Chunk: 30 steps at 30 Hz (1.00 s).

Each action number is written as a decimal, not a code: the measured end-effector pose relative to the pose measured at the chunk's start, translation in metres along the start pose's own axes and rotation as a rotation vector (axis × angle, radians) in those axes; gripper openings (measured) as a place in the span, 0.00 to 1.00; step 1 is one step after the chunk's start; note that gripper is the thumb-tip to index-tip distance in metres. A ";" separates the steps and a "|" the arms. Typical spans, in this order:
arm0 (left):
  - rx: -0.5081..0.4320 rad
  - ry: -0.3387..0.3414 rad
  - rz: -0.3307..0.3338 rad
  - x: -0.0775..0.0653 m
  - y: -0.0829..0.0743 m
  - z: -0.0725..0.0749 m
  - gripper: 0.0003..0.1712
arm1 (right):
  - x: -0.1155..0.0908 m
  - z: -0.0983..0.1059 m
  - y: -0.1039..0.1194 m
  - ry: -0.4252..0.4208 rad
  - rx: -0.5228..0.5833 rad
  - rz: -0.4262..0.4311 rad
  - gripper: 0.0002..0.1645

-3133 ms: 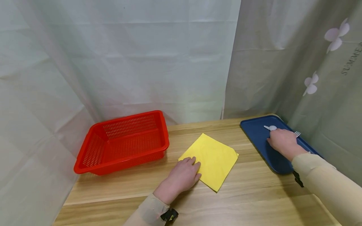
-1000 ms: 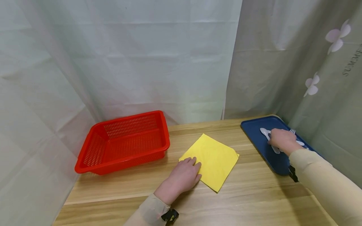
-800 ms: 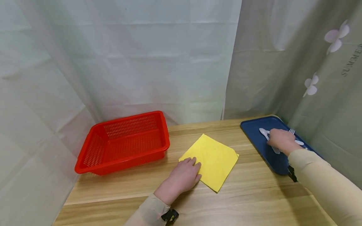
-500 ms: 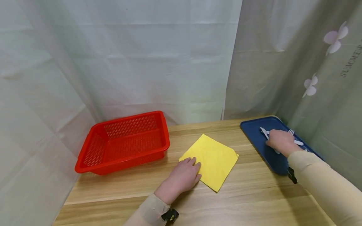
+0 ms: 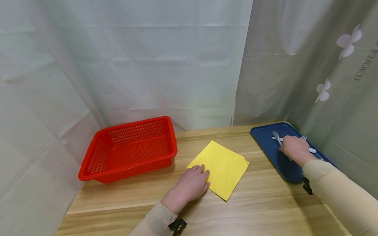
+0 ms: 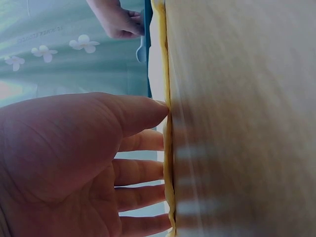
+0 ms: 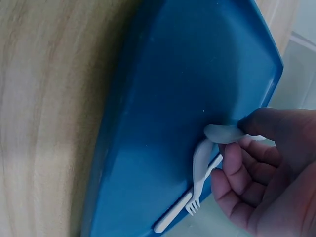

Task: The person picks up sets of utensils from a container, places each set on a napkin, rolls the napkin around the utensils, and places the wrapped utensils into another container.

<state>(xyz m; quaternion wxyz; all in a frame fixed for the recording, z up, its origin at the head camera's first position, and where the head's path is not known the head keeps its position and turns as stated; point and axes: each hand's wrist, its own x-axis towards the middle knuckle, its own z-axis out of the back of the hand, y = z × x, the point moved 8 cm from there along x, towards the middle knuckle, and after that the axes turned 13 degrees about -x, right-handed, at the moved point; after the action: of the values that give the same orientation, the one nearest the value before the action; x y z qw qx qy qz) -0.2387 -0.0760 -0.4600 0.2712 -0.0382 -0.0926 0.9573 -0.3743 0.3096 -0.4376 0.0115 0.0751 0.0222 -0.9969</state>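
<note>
My right hand is over the blue tray and pinches a white plastic spoon between thumb and fingers. The right wrist view shows one rounded end of it sticking out past the thumb. Beneath lie a white fork and a white knife, crossing each other on the tray; in the head view the hand partly hides them. My left hand rests on the near left corner of a folded yellow cloth, its fingers extended. In the left wrist view, thumb and fingertips touch the cloth's edge.
A red perforated plastic basket stands at the left of the wooden table. Pale curtains hang close behind the table and along both sides. The tray sits near the right-hand curtain.
My right hand has shifted slightly over the tray. In its grip the spoon has turned from broad to edge-on, then round to show its bowl. My left hand and the cloth stay in place.
</note>
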 end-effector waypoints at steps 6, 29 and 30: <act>-0.003 0.003 0.000 0.001 0.001 -0.002 0.28 | -0.005 0.006 0.003 -0.059 0.021 0.000 0.23; -0.003 0.004 0.003 0.003 0.003 -0.004 0.28 | -0.020 0.029 0.041 -0.201 0.081 0.096 0.17; -0.003 0.004 0.003 0.003 0.003 -0.004 0.29 | -0.020 0.030 0.043 -0.200 0.084 0.099 0.17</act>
<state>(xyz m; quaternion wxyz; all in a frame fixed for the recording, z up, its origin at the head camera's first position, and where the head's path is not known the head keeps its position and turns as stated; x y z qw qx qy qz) -0.2423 -0.0761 -0.4642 0.2699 -0.0407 -0.0935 0.9575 -0.3575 0.2655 -0.4071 0.0596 -0.0231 -0.0246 -0.9976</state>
